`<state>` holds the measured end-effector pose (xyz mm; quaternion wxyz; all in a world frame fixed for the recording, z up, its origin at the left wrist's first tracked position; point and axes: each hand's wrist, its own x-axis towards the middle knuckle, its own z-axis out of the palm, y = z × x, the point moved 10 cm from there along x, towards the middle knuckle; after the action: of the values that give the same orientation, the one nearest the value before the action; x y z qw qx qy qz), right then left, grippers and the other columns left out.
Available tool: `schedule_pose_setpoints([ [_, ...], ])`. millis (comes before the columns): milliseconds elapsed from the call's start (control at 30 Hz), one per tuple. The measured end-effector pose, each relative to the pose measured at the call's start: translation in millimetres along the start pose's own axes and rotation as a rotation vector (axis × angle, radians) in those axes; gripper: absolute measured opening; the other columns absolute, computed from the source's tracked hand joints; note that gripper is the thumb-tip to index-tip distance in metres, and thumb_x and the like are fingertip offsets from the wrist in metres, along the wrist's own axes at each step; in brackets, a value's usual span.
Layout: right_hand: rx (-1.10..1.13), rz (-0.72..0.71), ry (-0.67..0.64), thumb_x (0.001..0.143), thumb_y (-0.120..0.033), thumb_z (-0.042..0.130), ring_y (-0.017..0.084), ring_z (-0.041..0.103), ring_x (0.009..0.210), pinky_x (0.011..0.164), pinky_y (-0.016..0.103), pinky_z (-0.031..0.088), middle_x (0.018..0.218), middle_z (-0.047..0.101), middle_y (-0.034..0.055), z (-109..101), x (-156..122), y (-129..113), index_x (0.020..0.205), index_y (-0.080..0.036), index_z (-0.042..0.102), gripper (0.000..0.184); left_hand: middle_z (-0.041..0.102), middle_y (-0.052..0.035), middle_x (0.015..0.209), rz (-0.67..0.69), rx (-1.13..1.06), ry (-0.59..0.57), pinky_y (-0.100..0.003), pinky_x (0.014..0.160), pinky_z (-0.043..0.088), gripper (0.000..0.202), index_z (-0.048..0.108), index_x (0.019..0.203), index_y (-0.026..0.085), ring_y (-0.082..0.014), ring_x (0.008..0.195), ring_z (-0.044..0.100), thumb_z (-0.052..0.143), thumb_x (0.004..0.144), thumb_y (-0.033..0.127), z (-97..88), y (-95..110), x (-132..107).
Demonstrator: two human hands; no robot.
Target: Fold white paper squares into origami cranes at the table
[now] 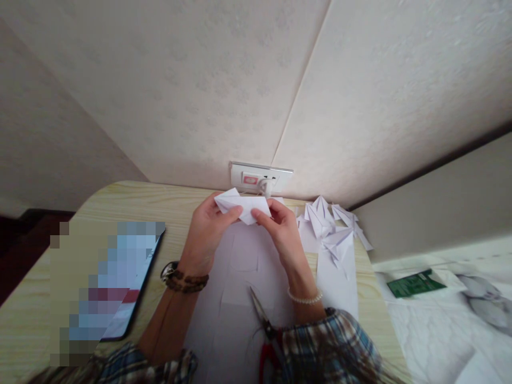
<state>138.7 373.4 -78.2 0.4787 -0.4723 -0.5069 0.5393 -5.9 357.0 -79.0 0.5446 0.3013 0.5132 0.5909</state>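
Observation:
A folded piece of white paper (244, 205) is held up above the wooden table (100, 205), between both hands. My left hand (206, 229) pinches its left part, thumb on the near face. My right hand (282, 226) grips its right part, with the index finger laid along the lower edge. Under the hands lie flat white paper sheets (236, 298). Red-handled scissors (264, 325) rest on those sheets, close to my right wrist, partly hidden by my plaid sleeve.
Several folded white paper shapes (332, 229) lie at the table's back right. A tablet or phone (124, 288) lies on the left, its screen blurred out. A wall socket (260, 178) with a plug sits behind the hands. A bed with a green card (414, 282) is on the right.

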Motion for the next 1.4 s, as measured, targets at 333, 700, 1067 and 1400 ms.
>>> schedule_pose_setpoints([
  [333,0.027,-0.042,0.147,0.074,-0.035,0.067,0.014,0.048,0.064,0.062,0.027,0.040,0.067,0.054,-0.0022,-18.5,0.7,2.3,0.072,-0.020,0.061,0.017,0.068,0.0025,0.073,-0.052,0.140,-0.141,-0.022,0.054,0.045,0.032,0.060,0.090,0.021,-0.0140,0.060,0.061,0.075,0.061,0.020,11.2,-2.4,-4.6],
  [700,-0.028,-0.093,0.096,0.076,-0.037,0.069,0.013,0.052,0.064,0.062,0.026,0.042,0.067,0.058,-0.0023,-9.0,-0.9,-6.6,0.069,-0.019,0.058,0.021,0.071,-0.0038,0.084,0.079,0.299,-0.213,-0.029,0.075,0.048,0.015,0.071,0.080,0.018,-0.0208,0.084,0.064,0.072,0.071,0.031,17.3,0.9,-2.3],
  [1067,-0.145,-0.192,0.098,0.080,-0.033,0.065,0.014,0.054,0.067,0.065,0.027,0.042,0.069,0.059,-0.0013,-9.4,-1.0,-12.7,0.071,-0.019,0.062,0.017,0.068,0.0004,0.074,0.042,0.251,-0.225,-0.024,0.069,0.047,0.016,0.066,0.075,0.016,-0.0152,0.074,0.062,0.074,0.069,0.029,19.2,-6.0,-0.6],
  [1400,-0.066,-0.158,0.079,0.080,-0.033,0.067,0.013,0.053,0.067,0.064,0.026,0.041,0.070,0.058,-0.0021,-6.8,-2.6,-12.5,0.072,-0.020,0.063,0.015,0.062,0.0038,0.061,0.069,0.226,-0.130,-0.021,0.060,0.044,0.020,0.061,0.060,0.016,-0.0118,0.061,0.057,0.076,0.067,0.028,10.0,3.8,-2.5],
])
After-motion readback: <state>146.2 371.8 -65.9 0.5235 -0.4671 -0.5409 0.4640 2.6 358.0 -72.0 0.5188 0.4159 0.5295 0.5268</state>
